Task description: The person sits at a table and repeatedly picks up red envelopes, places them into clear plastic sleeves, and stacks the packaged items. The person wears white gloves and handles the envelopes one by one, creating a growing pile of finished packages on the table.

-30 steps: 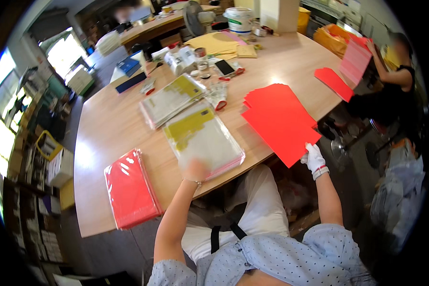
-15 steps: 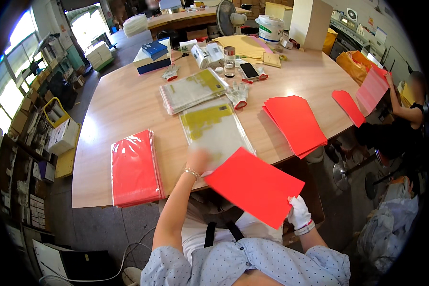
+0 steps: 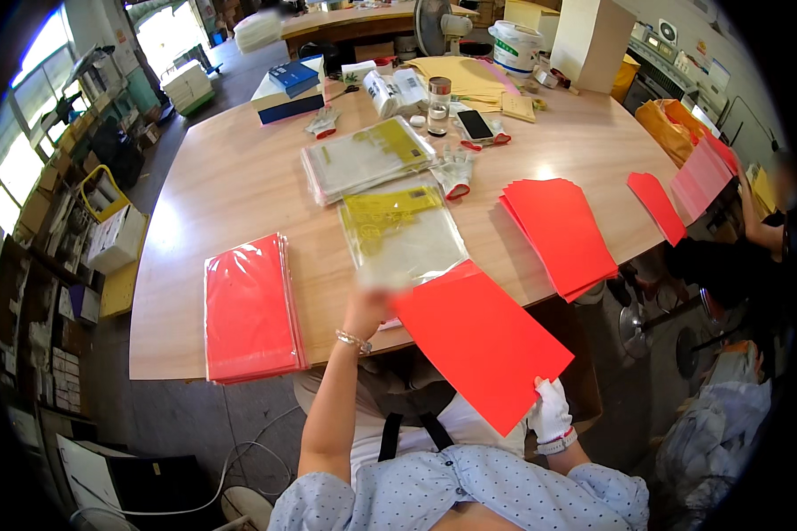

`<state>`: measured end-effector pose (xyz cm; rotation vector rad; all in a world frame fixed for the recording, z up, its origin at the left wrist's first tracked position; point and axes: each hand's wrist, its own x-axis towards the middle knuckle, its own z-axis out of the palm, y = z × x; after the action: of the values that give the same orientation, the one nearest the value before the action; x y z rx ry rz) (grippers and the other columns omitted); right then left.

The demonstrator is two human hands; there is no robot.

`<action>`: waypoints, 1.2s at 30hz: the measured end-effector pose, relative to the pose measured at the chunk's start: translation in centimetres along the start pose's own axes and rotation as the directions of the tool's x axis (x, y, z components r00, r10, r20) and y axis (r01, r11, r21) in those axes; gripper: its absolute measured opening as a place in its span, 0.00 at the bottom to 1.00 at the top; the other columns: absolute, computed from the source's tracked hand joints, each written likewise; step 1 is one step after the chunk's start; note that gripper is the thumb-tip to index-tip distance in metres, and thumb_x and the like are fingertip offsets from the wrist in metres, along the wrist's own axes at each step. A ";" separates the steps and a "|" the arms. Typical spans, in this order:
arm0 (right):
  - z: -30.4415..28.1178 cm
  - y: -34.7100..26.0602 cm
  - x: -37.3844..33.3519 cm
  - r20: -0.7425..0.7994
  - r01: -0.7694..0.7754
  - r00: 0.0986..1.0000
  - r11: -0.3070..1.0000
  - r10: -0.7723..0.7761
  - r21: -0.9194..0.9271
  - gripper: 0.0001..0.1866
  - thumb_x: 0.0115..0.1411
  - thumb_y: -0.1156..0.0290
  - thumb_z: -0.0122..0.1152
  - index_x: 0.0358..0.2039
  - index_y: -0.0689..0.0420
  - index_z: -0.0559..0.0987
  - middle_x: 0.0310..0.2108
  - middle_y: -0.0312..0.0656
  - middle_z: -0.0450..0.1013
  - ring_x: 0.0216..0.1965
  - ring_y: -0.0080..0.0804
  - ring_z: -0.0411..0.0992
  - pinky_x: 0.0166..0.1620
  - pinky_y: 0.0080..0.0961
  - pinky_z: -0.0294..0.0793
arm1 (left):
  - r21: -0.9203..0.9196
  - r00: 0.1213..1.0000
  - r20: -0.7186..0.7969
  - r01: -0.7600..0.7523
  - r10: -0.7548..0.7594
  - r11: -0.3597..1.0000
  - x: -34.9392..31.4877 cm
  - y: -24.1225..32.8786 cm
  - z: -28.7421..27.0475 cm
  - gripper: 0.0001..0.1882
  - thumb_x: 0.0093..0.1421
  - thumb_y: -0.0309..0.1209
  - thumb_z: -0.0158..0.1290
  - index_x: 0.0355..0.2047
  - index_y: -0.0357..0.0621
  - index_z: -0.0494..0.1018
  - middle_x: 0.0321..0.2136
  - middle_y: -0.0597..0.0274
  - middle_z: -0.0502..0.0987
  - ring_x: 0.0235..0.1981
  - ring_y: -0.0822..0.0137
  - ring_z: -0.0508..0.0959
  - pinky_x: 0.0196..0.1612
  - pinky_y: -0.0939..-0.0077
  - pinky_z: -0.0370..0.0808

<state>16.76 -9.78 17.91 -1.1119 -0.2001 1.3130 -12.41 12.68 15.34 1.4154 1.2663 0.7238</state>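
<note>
My right hand (image 3: 552, 409), in a white glove, grips the lower right corner of a red paper sheet (image 3: 487, 350). The sheet slants over the table's front edge. Its far end lies at the near end of a clear plastic bag (image 3: 412, 243) with a yellow printed band, and a strip there looks covered by the film. My bare left hand (image 3: 372, 307), a bracelet on its wrist, is at the bag's near left corner, beside the sheet; motion smears its fingers. To the left lies a stack of red sheets in clear bags (image 3: 250, 310). Fanned red sheets (image 3: 560, 237) lie to the right.
Behind the bag lies a pile of more clear bags (image 3: 367, 157). Farther back are white gloves (image 3: 454, 170), a phone (image 3: 475, 126), a glass jar (image 3: 438, 108) and blue boxes (image 3: 294, 78). At the right edge a co-worker (image 3: 757, 212) handles pink-red sheets (image 3: 701, 181).
The red sheet's far end has moved forward and right onto the bag's near end, and the sheet has turned steeper. My left hand has shifted slightly. The right hand keeps its grip.
</note>
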 end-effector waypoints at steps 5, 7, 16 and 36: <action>-0.6 -0.3 0.4 0.165 0.026 0.986 0.999 -0.022 -0.024 0.09 0.62 0.73 0.43 0.42 0.56 0.70 0.30 0.32 0.69 0.25 0.18 0.65 0.27 0.16 0.66 | 0.035 0.933 -0.251 -0.256 0.256 0.966 -1.2 -2.9 2.8 0.26 0.59 0.22 0.44 0.58 0.32 0.54 0.30 0.58 0.77 0.27 0.70 0.79 0.26 0.83 0.73; 0.4 -0.1 0.2 0.056 -0.022 0.998 1.000 0.021 0.021 0.08 0.63 0.73 0.43 0.42 0.55 0.70 0.30 0.31 0.68 0.24 0.17 0.65 0.25 0.15 0.65 | -0.106 0.887 -0.364 -0.341 0.282 0.934 -1.5 -4.4 5.2 0.26 0.58 0.22 0.46 0.57 0.35 0.56 0.35 0.58 0.76 0.33 0.69 0.77 0.32 0.79 0.74; -1.0 1.7 -0.8 0.233 -0.187 0.948 0.971 0.218 -0.151 0.06 0.64 0.66 0.46 0.39 0.53 0.68 0.28 0.31 0.66 0.22 0.19 0.64 0.20 0.18 0.62 | -0.211 0.941 -0.240 -0.290 0.238 0.934 -1.7 -11.0 19.3 0.21 0.57 0.28 0.51 0.51 0.40 0.65 0.44 0.58 0.73 0.46 0.61 0.72 0.48 0.64 0.70; 9.5 6.0 6.6 0.791 0.804 0.595 0.133 -0.144 -0.580 0.05 0.49 0.73 0.57 0.28 0.57 0.73 0.30 0.44 0.67 0.34 0.43 0.69 0.35 0.32 0.70 | -0.659 0.968 0.101 0.239 -0.231 0.713 -9.5 -11.9 10.1 0.22 0.64 0.40 0.42 0.48 0.34 0.69 0.44 0.55 0.75 0.46 0.66 0.75 0.45 0.70 0.72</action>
<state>8.43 -0.10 15.40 -1.3094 -1.9293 0.7079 -9.31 -0.77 3.33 0.6463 0.9961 0.8750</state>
